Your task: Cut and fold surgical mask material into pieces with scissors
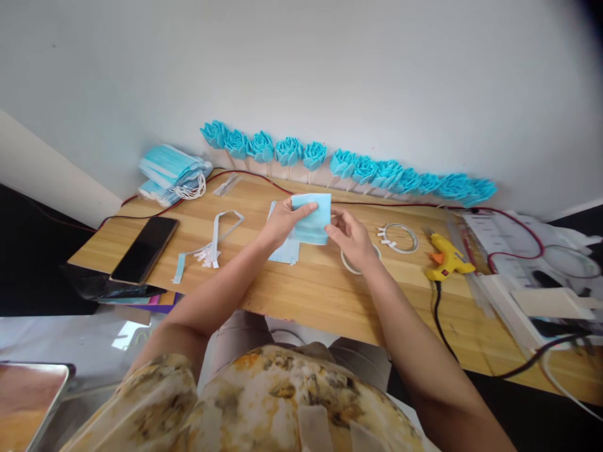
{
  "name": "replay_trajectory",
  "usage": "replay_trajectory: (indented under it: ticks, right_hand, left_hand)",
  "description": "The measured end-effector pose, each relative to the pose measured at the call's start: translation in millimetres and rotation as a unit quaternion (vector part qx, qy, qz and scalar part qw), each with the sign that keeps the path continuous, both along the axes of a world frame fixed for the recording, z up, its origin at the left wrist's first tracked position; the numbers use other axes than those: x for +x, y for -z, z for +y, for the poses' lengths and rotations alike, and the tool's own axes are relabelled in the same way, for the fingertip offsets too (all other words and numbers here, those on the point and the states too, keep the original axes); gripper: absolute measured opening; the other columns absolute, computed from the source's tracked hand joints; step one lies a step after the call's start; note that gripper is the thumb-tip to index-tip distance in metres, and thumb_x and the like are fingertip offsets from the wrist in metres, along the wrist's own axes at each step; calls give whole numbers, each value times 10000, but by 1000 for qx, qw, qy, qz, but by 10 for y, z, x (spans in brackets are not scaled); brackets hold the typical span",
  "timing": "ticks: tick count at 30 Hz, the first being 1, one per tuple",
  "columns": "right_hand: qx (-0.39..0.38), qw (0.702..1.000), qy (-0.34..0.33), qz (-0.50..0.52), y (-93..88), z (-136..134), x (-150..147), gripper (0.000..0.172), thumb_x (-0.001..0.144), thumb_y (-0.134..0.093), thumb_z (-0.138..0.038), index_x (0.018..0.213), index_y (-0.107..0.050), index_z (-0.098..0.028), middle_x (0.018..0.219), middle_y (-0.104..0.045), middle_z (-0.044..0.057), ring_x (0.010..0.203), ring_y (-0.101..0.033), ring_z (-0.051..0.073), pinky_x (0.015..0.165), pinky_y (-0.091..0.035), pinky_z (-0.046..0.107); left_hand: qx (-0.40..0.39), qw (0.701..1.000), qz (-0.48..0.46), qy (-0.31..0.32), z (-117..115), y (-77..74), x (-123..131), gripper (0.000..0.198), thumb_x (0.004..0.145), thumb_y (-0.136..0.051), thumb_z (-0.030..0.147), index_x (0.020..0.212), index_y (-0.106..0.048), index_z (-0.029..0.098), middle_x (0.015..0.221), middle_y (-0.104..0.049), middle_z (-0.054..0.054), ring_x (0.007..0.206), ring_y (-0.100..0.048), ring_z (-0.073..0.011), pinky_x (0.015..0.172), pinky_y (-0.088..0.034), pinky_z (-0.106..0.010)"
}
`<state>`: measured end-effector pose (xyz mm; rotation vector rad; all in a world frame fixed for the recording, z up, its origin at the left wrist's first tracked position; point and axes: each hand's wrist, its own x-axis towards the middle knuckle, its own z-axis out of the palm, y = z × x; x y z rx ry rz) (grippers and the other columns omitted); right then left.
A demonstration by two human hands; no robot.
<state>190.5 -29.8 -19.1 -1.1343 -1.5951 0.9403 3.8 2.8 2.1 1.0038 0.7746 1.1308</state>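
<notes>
A light blue piece of face-mask fabric [313, 221] is held up off the table, flat and roughly square. My left hand [283, 223] grips it from the left, thumb across its front and fingers behind. At its right edge, my right hand [352, 237] pinches the lower corner with the thumb, its fingers bent and partly hidden. Another pale blue fabric piece [285, 253] lies on the table beneath. A roll of tape [347, 263] rests under my right wrist, partly covered. To the right lies a thinner tape ring [401, 250] with small white tabs stuck on it.
Blue fabric flowers [288, 150] on sticks lean along the wall. Stacked face masks [172, 168], a phone [145, 250] and white trimmed strips [214, 242] lie left. A yellow glue gun [447, 257], its black cord and a white power strip [509, 307] are right.
</notes>
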Motion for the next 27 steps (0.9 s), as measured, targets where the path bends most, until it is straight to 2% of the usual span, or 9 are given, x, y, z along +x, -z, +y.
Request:
replay_trajectory:
  ticks: [3, 5, 8, 13, 17, 20, 23, 27]
  right_hand:
    - [-55, 998, -24, 18, 86, 38, -70, 501, 774, -767, -503, 1161, -649, -208, 924, -738, 44, 820, -685, 209, 709, -553, 335]
    - [-56, 998, -18, -7, 111, 33, -115, 389, 769, -762, -464, 1045, -687, -201, 891, -741, 39, 784, -671, 203, 709, -540, 336]
    - [-41, 996, 30, -68, 128, 4, -165, 244, 783, -711, -432, 839, -703, -195, 768, -711, 17, 678, -612, 178, 675, -498, 319]
    - [-6, 983, 95, -155, 169, -47, -252, 200, 771, -694, -398, 707, -659, -211, 633, -642, -1, 581, -533, 162, 594, -413, 296]
    - [5, 984, 86, -156, 189, -93, -359, 274, 759, -700, -410, 595, -587, -221, 545, -588, -11, 518, -489, 153, 531, -358, 286]
    - [-6, 988, 65, -140, 185, -141, -446, 327, 786, -684, -473, 606, -608, -210, 544, -587, -9, 517, -497, 148, 524, -357, 280]
    - [-12, 990, 48, -130, 156, -184, -498, 408, 798, -679, -561, 622, -626, -197, 550, -585, -10, 521, -492, 137, 521, -352, 274]
    - [-35, 993, -15, -108, 79, -163, -409, 477, 766, -725, -602, 561, -576, -198, 526, -551, -24, 517, -466, 118, 516, -351, 262]
  left_hand:
    - [-6, 1000, -22, -14, 27, 15, 0, 415, 669, -879, 443, 900, -691, 154, 809, -721, -11, 706, -654, -128, 725, -543, -273]
    - [-2, 999, -26, -19, 39, 31, 5, 428, 668, -881, 451, 916, -692, 158, 823, -726, -12, 728, -663, -135, 731, -542, -271]
    - [2, 999, -37, -28, 49, 51, 13, 453, 651, -890, 467, 920, -693, 161, 843, -731, -17, 754, -668, -143, 743, -538, -272]
    - [14, 998, -26, -64, 26, 60, 47, 405, 701, -856, 468, 899, -673, 167, 800, -694, -4, 727, -619, -132, 705, -502, -257]
    - [59, 990, 30, -121, -18, 72, 99, 287, 811, -761, 434, 836, -638, 176, 758, -628, 7, 722, -551, -123, 676, -440, -244]
    - [92, 982, 69, -150, -32, 97, 128, 234, 860, -706, 397, 810, -617, 187, 755, -605, 3, 731, -529, -131, 673, -416, -251]
    - [115, 975, 96, -163, -20, 122, 136, 186, 880, -678, 352, 806, -615, 193, 776, -611, -2, 753, -530, -138, 699, -419, -255]
    - [115, 971, 115, -174, 7, 132, 119, 158, 891, -656, 307, 793, -613, 192, 728, -570, 12, 701, -496, -129, 667, -397, -254]
